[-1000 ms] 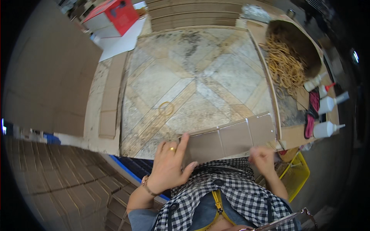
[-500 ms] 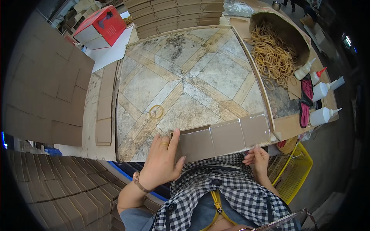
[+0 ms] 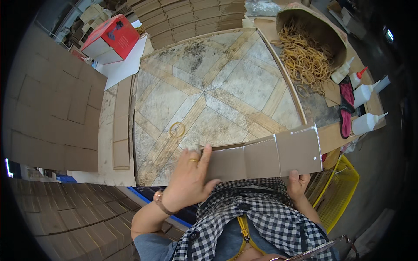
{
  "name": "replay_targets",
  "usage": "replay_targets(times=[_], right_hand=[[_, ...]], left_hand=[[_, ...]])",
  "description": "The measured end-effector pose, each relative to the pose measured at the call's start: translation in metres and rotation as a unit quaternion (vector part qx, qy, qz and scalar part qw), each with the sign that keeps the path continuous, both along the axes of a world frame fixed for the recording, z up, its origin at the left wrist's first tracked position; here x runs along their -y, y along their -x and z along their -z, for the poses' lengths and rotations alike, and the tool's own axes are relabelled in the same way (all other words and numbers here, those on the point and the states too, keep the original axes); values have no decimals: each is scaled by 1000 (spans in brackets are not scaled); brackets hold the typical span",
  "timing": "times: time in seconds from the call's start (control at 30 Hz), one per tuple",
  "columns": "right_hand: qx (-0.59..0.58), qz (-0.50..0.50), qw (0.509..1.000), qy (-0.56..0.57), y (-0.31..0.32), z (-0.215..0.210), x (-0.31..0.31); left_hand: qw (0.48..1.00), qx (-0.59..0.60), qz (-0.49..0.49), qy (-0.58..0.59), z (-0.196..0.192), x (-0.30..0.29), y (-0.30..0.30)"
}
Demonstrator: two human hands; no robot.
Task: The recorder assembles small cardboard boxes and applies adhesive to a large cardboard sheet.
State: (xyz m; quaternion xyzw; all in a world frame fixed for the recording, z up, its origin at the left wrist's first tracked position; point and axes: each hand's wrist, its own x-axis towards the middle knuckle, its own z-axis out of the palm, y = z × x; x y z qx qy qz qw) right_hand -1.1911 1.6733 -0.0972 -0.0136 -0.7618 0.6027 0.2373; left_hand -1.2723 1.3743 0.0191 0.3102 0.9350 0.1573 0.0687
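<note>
A long strip of folded brown-grey cardboard lies along the table's near edge, scored into panels, with whitish lines along its far edge and right end. My left hand grips its left end, fingers reaching over the far edge and the thumb near the close side. At the right end, my right hand holds the near edge, thumb on top and the other fingers mostly hidden below. That end juts past the tabletop's right border and looks slightly raised. A single rubber band lies on the patterned board beyond my left hand.
Stacked cardboard stands at the back, with more stacks on the left. A bag of rubber bands, several white squeeze bottles and a pink-black strap sit right. A yellow basket stands below; a red box is far left.
My right hand has come up to the cardboard and taken hold of its right end. The strip has shifted right and its right end has lifted. My left hand moved slightly right with it.
</note>
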Motion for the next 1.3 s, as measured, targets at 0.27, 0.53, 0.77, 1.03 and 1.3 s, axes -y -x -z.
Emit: replay_targets(times=[0.27, 0.53, 0.77, 1.03, 1.3], right_hand=[[-76, -122, 975, -170, 51, -82, 42], [-104, -128, 953, -253, 45, -77, 46], [-160, -117, 916, -350, 51, -90, 56], [-140, -185, 726, -648, 50, -108, 55], [28, 114, 936, -332, 145, -81, -63]], left_hand=[[994, -79, -48, -50, 13, -34, 0], [996, -1, -50, -77, 14, -28, -2], [887, 154, -44, -434, 51, 6, -6], [933, 91, -16, -349, 50, 7, -4], [923, 52, -14, -380, 61, -16, 7]])
